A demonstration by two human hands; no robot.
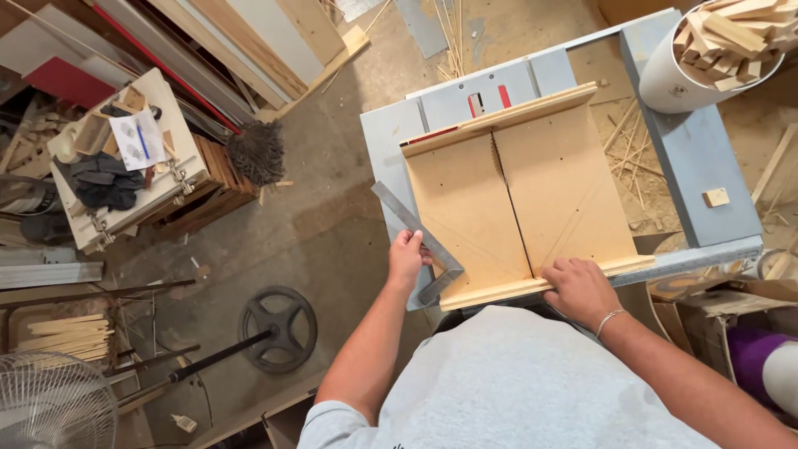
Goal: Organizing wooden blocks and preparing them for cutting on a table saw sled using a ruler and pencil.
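The left hand [406, 256] pinches a metal square [420, 241] at the sled's [515, 195] left edge, while the right hand [579, 288] lies spread on its near fence [499, 291], all on a grey tabletop [698, 166] beside a white bucket [677, 79] of wood offcuts.

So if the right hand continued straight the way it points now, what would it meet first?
The right hand rests on the sled's near wooden rail, fingers toward the top left. It would probably first slide over the sled board; height is unclear.
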